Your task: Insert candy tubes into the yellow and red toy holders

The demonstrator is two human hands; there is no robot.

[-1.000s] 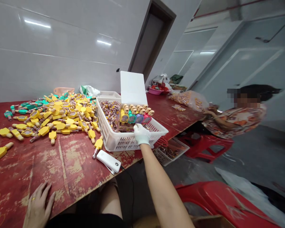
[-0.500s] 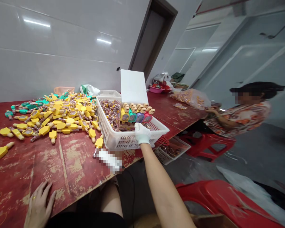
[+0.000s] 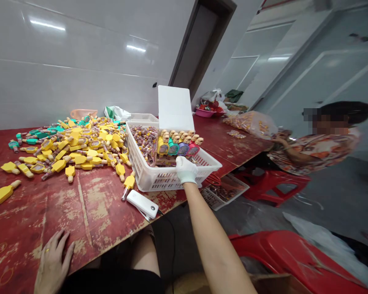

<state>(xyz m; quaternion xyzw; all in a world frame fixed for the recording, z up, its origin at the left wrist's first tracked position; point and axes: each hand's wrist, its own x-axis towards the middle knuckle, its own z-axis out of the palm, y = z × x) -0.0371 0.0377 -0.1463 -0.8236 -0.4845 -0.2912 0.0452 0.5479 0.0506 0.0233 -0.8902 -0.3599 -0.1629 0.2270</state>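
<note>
Head-worn camera | faces forward and down, slightly tilted | looks along a red workbench [image 3: 88, 216] toward a white tiled wall [image 3: 79, 69] | close on the near bench edge, wide across the room

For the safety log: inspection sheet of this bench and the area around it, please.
Surface: red table, paint worn and chipped.
Job's things: white crate holding candy tubes and toy-topped packs; white board stands upright in it; yellow and green toys heaped to its left.
Clutter: white corded device near the table's front edge.
Hands: left hand bare, flat on the table; right hand white-gloved, on the crate's front rim.
Cables: dark cable drops from the device past the table edge.
Surroundings: co-worker at right, by a red stool; tiled wall behind.
</note>
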